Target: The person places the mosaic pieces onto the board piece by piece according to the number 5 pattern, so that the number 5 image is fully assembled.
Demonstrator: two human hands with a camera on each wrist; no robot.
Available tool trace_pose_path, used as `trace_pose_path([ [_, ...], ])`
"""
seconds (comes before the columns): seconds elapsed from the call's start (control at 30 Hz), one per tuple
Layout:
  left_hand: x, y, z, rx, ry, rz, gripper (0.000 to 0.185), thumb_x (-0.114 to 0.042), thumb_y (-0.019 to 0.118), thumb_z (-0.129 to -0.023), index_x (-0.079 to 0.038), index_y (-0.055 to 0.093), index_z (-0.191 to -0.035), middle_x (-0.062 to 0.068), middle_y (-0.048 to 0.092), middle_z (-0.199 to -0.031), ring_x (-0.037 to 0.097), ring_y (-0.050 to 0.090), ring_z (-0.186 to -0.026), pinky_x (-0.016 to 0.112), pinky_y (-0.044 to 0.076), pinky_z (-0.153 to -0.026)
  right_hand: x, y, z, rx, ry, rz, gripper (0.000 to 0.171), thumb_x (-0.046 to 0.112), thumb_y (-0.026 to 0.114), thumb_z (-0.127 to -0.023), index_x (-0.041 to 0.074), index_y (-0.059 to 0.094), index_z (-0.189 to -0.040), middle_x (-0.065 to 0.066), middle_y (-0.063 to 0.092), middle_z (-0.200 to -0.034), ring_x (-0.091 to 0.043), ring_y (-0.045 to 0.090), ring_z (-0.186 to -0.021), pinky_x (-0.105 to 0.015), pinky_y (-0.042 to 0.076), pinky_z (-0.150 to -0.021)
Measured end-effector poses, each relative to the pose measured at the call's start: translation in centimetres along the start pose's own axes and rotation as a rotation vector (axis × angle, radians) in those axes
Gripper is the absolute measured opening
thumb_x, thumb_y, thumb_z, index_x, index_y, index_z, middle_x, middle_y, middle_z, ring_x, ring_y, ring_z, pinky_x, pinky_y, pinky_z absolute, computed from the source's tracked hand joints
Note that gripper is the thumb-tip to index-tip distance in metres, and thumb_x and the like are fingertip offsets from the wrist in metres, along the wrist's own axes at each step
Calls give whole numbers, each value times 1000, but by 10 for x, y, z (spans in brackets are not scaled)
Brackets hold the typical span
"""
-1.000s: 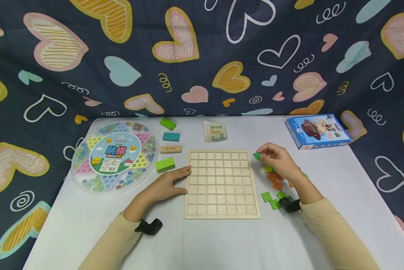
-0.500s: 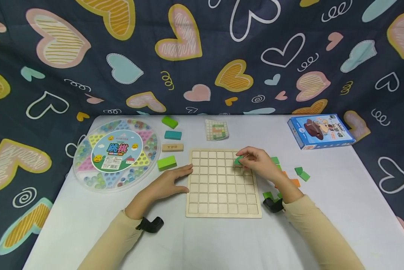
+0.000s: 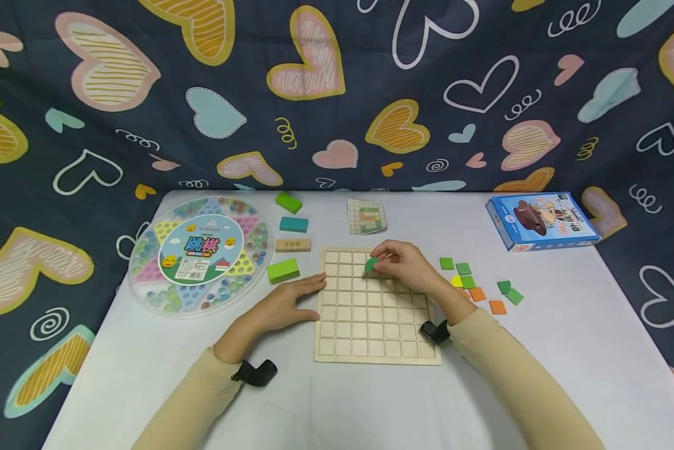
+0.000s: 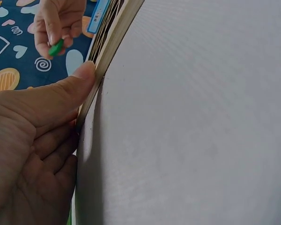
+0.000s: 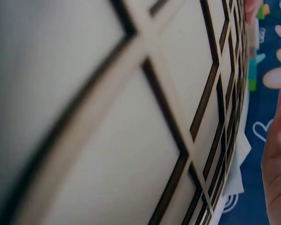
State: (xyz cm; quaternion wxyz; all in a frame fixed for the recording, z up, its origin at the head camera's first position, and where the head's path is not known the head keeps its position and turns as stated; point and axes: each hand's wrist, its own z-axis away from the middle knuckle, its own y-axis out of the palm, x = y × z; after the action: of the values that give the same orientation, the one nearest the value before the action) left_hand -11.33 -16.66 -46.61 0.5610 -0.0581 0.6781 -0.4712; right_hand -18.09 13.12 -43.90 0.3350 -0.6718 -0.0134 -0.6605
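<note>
Pinching a flat green tile (image 3: 371,264), the right hand (image 3: 402,267) hovers over the wooden grid board (image 3: 375,325); the left hand (image 3: 283,306), fingers spread, presses the board's edge; marbles fill the round clear case (image 3: 200,256).

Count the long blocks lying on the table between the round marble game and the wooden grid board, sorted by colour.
Green blocks: 2
Teal block: 1
Plain wood block: 1
Total: 4
</note>
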Motion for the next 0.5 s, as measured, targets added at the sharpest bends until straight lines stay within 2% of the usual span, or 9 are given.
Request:
trace_pose_path([
  [0.1, 1, 0, -1, 4, -1, -1, 70, -28, 75, -81, -6, 45, -141, 1, 33, -153, 21, 31, -141, 41, 32, -113, 1, 2, -6, 19, 14, 21, 15, 16, 66, -90, 9, 65, -103, -8, 62, -98, -22, 66, -90, -33, 55, -79],
  [0.23, 0, 0, -2, 5, 3, 1, 70, -27, 75, -81, -6, 45, -140, 2, 33, -153, 22, 31, -141, 41, 31, -113, 2, 3, -12, 34, 21, 16, 11, 14, 65, -90, 7, 64, -98, -10, 61, -91, -24, 65, -82, -35, 57, -73],
  [0.5, 0, 0, -2, 0, -3, 2, 70, -26, 75, -80, -6, 46, -140, 2, 33, -153, 22, 31, -141, 41, 32, -113, 1, 5, -23, 79, 51, 146, 7, 12, 65, -90, 7, 65, -95, -6, 63, -84, -17, 60, -74, -28, 52, -66],
])
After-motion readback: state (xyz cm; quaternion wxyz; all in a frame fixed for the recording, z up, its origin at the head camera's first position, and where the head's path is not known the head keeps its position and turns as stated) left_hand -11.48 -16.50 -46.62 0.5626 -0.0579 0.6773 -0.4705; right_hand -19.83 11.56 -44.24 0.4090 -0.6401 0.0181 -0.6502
